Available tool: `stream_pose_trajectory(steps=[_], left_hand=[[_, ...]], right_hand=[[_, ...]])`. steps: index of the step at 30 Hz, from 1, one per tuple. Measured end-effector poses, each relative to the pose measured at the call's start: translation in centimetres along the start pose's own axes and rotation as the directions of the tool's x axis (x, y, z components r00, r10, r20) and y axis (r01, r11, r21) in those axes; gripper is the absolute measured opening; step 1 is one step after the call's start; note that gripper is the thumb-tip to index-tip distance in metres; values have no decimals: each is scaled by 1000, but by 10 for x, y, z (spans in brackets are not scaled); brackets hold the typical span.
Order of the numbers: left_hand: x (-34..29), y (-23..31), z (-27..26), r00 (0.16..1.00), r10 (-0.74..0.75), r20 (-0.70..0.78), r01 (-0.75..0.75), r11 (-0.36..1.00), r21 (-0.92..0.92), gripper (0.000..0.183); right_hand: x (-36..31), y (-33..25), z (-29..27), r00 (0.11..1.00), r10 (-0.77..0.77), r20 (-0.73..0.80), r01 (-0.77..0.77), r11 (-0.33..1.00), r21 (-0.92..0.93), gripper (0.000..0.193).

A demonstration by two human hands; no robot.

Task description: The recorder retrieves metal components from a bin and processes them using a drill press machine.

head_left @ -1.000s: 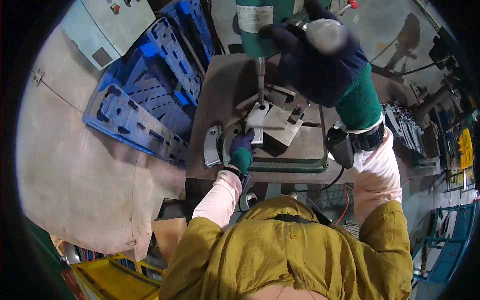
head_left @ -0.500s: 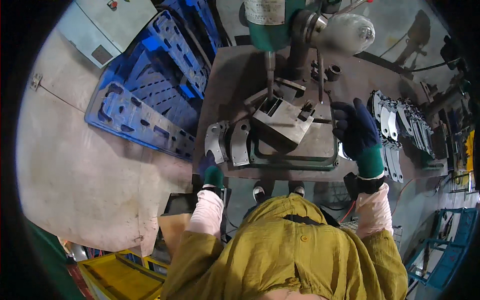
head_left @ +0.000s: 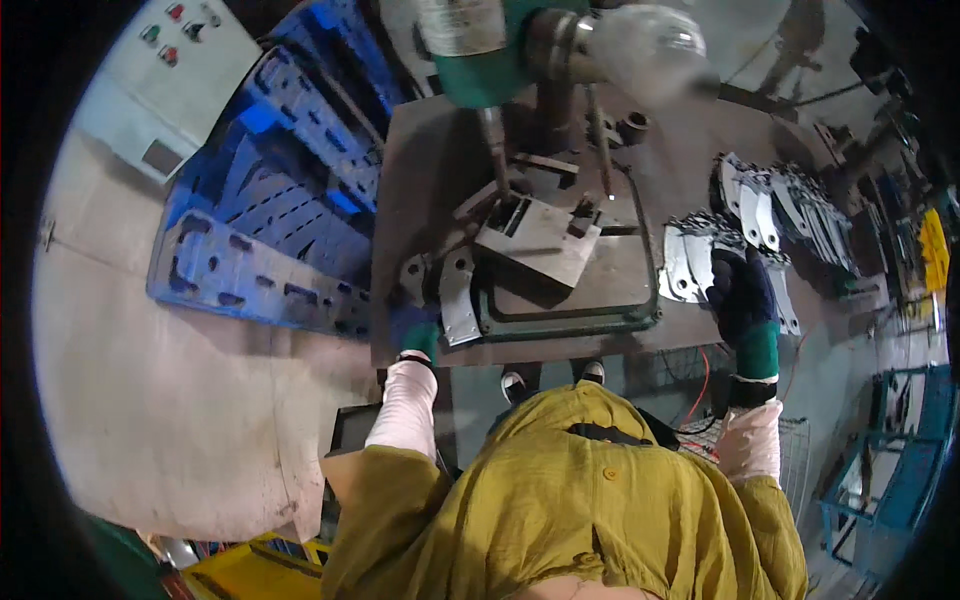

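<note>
My right hand (head_left: 744, 300), in a dark blue glove with a green cuff, is at the near side of a pile of curved silver metal plates (head_left: 683, 265). Its fingers are apart and touch or hover over the pile. On the left, my gloved left hand (head_left: 410, 318) lies against the lower part of another curved plate (head_left: 413, 272). Motion smears its fingers, so its grip cannot be made out. A similar plate (head_left: 460, 298) lies just right of it. Between the hands, a steel block fixture (head_left: 545, 240) sits on the green-edged machine base (head_left: 575, 325), under the spindle (head_left: 493, 140).
The green machine head (head_left: 470, 75) and a plastic-wrapped part (head_left: 650, 50) overhang the table's back. More curved plates (head_left: 760, 215) are piled at right. Blue plastic pallets (head_left: 270, 270) and a control box (head_left: 165, 90) stand left. A blue rack (head_left: 890, 470) is at lower right.
My right hand has moved from beside the fixture rightward and nearer me, to the pile of plates. My left hand stays by the left plate. The whole view has shifted.
</note>
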State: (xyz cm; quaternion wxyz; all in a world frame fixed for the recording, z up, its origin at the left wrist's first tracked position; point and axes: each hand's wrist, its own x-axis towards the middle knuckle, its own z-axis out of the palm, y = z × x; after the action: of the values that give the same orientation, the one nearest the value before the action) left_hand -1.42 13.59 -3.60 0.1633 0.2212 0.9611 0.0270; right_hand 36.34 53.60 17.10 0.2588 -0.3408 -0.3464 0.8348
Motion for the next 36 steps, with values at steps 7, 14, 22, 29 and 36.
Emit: stream_pose_trajectory(steps=[7, 14, 22, 29, 36], left_hand=[[20, 14, -28, 993, -31, -113, 22, 997, -74, 54], [49, -31, 16, 979, 33, -201, -14, 995, 97, 53], [71, -59, 37, 932, 129, -339, -76, 984, 164, 50], [27, 59, -73, 960, -133, 246, 255, 777, -575, 68], [28, -13, -34, 885, -183, -427, 27, 938, -346, 71]], right_hand=[[-15, -28, -100, 900, -203, -387, 167, 978, -124, 44], [-23, -15, -192, 722, -638, -268, -405, -76, -911, 68], [-4, 4, -182, 769, -601, 218, -253, -599, -760, 47], [11, 10, -246, 804, -529, 271, -220, -689, -691, 40], [25, 4, -194, 889, -316, 332, 34, -677, -735, 23]])
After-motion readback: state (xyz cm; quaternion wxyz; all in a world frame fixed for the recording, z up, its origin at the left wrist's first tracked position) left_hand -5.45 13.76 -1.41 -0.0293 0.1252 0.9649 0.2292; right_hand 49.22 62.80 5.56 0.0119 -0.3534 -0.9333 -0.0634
